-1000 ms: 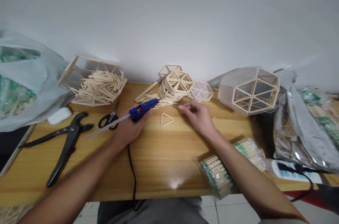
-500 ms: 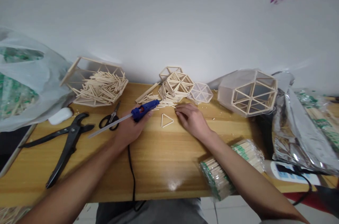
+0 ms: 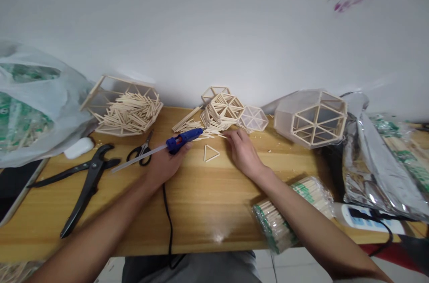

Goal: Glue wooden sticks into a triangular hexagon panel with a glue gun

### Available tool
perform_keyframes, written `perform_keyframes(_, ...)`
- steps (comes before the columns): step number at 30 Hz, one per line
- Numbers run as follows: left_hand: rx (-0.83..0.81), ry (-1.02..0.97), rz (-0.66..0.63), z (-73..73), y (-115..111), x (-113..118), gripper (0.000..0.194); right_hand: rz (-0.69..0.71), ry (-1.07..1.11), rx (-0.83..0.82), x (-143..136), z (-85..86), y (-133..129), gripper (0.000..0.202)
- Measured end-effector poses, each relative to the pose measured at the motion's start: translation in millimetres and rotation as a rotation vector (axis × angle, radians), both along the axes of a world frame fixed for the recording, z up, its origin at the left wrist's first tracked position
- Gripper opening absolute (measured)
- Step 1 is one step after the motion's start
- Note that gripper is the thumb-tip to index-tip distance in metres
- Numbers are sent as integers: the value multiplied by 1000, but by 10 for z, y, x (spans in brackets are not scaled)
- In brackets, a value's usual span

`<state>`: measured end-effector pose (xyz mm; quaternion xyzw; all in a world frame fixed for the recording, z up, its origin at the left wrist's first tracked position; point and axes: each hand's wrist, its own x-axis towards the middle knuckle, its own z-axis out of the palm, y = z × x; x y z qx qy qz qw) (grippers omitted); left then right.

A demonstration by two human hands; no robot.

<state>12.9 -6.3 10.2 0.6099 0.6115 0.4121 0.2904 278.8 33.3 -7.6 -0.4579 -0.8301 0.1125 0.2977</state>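
The small flat triangle of thin, pale wooden sticks point(image 3: 212, 158) lay on the brown wooden bench point(image 3: 201, 211), between the two hands and just short of their fingertips, with neither hand touching it. The left hand point(image 3: 164, 164) was closed around a blue plastic glue gun point(image 3: 183, 140), and a long, cloudy glue stick point(image 3: 139, 159) poked out of its back end. The gun's tip pointed right, at the loose heap of pale wooden sticks point(image 3: 212, 131) just past that hand. The right hand point(image 3: 241, 149) was low over the bench, finger and thumb close together by the end of one thin, pale stick point(image 3: 222, 136). I could not tell if they had pinched it. Picking out that stick looked like the step in hand. The next move seemed to call for a firm pinch and a slow lift, with the fingers kept away from the gun's tip, which might be hot.
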Motion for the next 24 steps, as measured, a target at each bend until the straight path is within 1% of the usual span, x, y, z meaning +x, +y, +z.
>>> perform_keyframes(2,-41,5,4,-6,-9,-14,38,31,59,-4,6,25,-8,25)
perform_keyframes(7,-85,-7,7,-8,-20,-36,45,41,164,-41,7,157,-43,8)
perform_keyframes(10,-138,-30,-4,-3,-30,-39,47,59,212,-52,0,236,-69,7)
perform_keyframes(12,-184,-79,-51,-7,-43,-41,49,77,234,-62,-2,270,-84,8)
perform_keyframes(14,-216,-130,-103,-21,-56,-45,52,90,248,-80,-3,287,-95,8)
perform_keyframes(17,-222,-177,-137,-59,-65,-54,54,111,268,-97,-4,290,-101,8)
perform_keyframes(24,-241,-249,-123,-132,-57,-57,57,172,289,-84,-6,267,-98,10)
